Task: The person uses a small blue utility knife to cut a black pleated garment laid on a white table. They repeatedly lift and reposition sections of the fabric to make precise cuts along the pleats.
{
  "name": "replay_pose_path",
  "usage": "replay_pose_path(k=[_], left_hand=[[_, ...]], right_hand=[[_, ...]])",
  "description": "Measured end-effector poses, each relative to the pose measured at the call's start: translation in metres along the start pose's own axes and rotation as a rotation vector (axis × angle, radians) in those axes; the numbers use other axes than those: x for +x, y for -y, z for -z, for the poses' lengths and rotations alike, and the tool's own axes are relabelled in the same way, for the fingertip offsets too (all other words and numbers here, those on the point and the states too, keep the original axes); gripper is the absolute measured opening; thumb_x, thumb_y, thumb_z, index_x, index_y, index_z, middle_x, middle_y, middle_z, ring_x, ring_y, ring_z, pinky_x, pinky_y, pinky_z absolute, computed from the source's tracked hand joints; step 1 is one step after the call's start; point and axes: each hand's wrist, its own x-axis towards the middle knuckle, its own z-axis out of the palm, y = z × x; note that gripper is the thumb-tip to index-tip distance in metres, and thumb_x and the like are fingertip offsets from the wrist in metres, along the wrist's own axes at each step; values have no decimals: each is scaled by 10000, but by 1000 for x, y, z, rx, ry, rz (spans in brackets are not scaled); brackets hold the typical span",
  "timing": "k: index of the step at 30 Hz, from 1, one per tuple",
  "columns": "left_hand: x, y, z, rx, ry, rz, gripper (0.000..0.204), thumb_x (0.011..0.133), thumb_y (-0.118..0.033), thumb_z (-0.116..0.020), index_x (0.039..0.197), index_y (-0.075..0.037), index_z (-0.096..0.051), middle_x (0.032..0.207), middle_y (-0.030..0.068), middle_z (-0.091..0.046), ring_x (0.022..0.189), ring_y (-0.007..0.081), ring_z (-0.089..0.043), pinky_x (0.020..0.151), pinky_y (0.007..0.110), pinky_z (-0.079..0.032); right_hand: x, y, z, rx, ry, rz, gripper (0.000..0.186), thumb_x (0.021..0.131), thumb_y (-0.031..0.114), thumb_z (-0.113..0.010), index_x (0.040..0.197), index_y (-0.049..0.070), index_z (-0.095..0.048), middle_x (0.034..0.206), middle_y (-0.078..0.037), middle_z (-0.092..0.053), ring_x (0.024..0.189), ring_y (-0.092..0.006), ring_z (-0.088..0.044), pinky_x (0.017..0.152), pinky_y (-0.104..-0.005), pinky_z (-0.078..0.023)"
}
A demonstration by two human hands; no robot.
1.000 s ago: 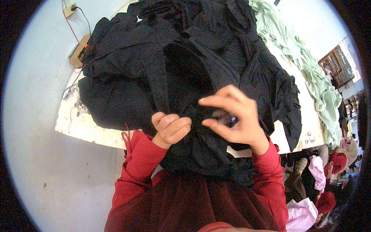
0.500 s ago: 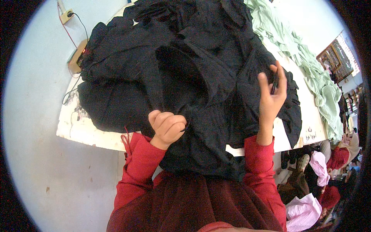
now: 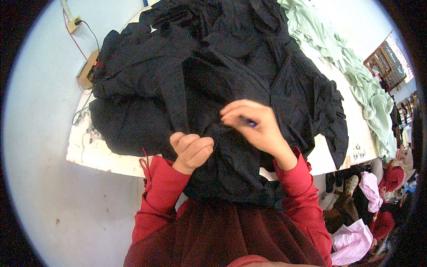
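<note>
A large heap of black cloth (image 3: 133,84) covers most of the table and hangs over its near edge toward me. My left hand (image 3: 192,149) is closed on a fold of it close to that edge, the fingers curled inward. Slightly farther off and to the right, my right hand (image 3: 255,127) hovers over the cloth with bent fingers, a little blurred. A small dark tool with a blue part (image 3: 251,123) sits in its palm; most of it is hidden, so its kind is unclear.
Pale green cloth (image 3: 371,104) runs along the right side of the white table (image 3: 113,163). A box with a red light (image 3: 91,66) and cables stands at the left, below a wall socket (image 3: 74,24). At the lower right, people sit near pink cloth (image 3: 353,242).
My right hand has swung left and nearer from the right side of the heap, coming close to my left hand. The left hand keeps its hold on the black cloth.
</note>
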Motion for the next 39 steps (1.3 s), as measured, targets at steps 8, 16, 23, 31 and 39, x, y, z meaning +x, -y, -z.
replay_pose_path(k=[8, 16, 23, 31, 39], left_hand=[[2, -1, 1, 11, -15, -9, 181, 607, -157, -663, 655, -214, -498, 824, -105, -631, 772, 152, -504, 780, 369, -347], [1, -1, -2, 34, 15, -19, 172, 607, -133, -646, 647, -208, -496, 782, -107, -617, 754, 147, -501, 766, 361, -348], [0, -1, -4, -3, 0, -33, 188, 614, -108, -636, 645, -210, -481, 770, -116, -609, 748, 140, -500, 768, 355, -349], [4, -5, -2, -8, 0, 4, 247, 587, -114, -691, 671, -208, -478, 751, -96, -597, 729, 149, -500, 759, 354, -352], [12, -3, -1, 31, 103, 124, 402, 583, -187, -731, 983, -184, -692, 634, -41, -461, 568, 160, -457, 621, 316, -329]], right_hand=[[4, -2, 59, -125, -763, -160, 114, 901, 110, -614, 905, 8, -666, 926, -48, -682, 868, -110, -606, 760, -254, -466], [20, 3, 15, -250, 332, -91, 134, 782, 62, -704, 911, 25, -709, 925, -100, -705, 863, -176, -677, 756, -285, -515], [22, -13, 75, -218, -784, -154, 230, 832, 58, -661, 1054, 4, -690, 1017, -47, -695, 759, -53, -565, 687, -196, -432], [-12, 12, 13, -258, 42, -42, 293, 750, 44, -679, 1042, 71, -671, 1082, -93, -657, 974, -300, -649, 819, -350, -526], [-19, -4, -2, -39, -111, -26, 228, 739, 9, -739, 957, 54, -691, 967, -96, -667, 839, -193, -652, 698, -283, -513]])
